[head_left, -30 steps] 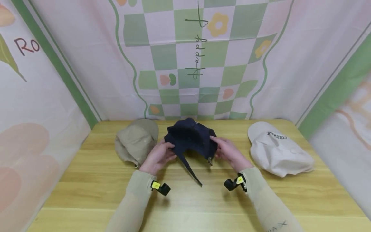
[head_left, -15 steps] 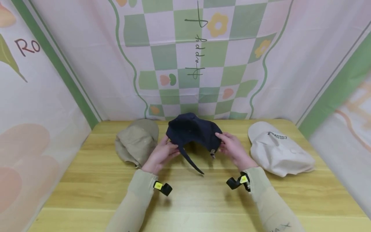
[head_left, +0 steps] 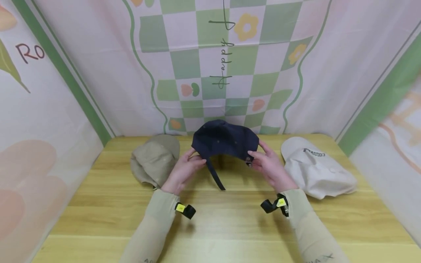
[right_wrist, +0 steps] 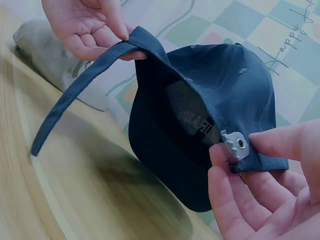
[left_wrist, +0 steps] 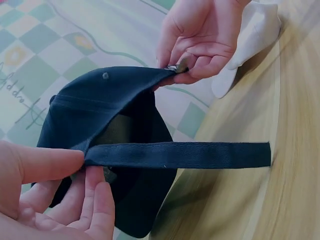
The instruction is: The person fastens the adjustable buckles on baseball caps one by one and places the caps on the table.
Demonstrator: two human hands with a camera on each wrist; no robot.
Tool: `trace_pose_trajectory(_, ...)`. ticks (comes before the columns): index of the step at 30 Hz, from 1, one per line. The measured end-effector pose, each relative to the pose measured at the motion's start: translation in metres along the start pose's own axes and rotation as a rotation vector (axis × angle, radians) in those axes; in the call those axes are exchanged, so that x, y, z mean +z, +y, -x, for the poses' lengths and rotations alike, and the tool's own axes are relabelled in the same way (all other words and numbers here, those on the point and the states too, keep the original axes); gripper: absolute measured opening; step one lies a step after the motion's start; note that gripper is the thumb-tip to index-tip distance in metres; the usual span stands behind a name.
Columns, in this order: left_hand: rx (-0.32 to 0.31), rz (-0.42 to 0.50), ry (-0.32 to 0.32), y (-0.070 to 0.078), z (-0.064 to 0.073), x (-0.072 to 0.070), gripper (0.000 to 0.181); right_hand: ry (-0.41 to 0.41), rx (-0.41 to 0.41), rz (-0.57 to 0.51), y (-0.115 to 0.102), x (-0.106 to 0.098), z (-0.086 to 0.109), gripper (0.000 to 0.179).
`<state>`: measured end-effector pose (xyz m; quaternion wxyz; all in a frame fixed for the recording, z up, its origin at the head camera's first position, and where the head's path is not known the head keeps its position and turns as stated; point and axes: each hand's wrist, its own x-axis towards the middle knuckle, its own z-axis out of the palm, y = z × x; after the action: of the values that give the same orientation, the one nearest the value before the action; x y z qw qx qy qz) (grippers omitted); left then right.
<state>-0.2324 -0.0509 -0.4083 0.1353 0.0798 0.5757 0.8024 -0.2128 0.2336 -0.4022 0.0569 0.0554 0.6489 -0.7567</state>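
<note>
A navy baseball cap [head_left: 223, 137] is held up above the table, its back opening turned toward me. My left hand [head_left: 186, 168] pinches the cap's left back edge at the base of the loose strap [left_wrist: 200, 155], which hangs down undone in the head view. On the other side my right hand [head_left: 271, 166] grips the right back edge beside the metal buckle [right_wrist: 238, 144], with thumb outside and fingers underneath. The strap and buckle are apart. Inside the crown, a printed patch [right_wrist: 187, 107] shows in the right wrist view.
A khaki cap [head_left: 154, 160] lies on the wooden table [head_left: 223, 226] to the left. To the right rests a white cap [head_left: 315, 168] with dark lettering. Behind the table hangs a checked fabric backdrop [head_left: 213, 62].
Both hands have raised the navy cap, shifting it slightly right and tipping it so its crown's outside shows more. The right hand has moved right and now holds close to the buckle.
</note>
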Motion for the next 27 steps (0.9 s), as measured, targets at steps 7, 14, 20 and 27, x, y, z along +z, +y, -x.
trace_pose_trajectory(7, 0.021, 0.008, 0.062, 0.002, -0.001, 0.005, 0.019, 0.024, -0.039, -0.002, -0.003, 0.000, 0.004, 0.078)
trace_pose_trajectory(14, 0.018, 0.009, 0.076, 0.004, 0.001, 0.006, 0.040, 0.104, -0.118, 0.058, -0.002, 0.004, 0.003, 0.040)
trace_pose_trajectory(20, 0.023, 0.024, 0.069, 0.006, 0.002, 0.009, 0.069, 0.073, -0.186, 0.049, -0.002, 0.006, 0.005, 0.017)
trace_pose_trajectory(27, 0.059, -0.019, 0.076, 0.005, 0.002, 0.013, 0.080, -0.010, -0.196, 0.012, -0.005, 0.006, 0.009, 0.023)
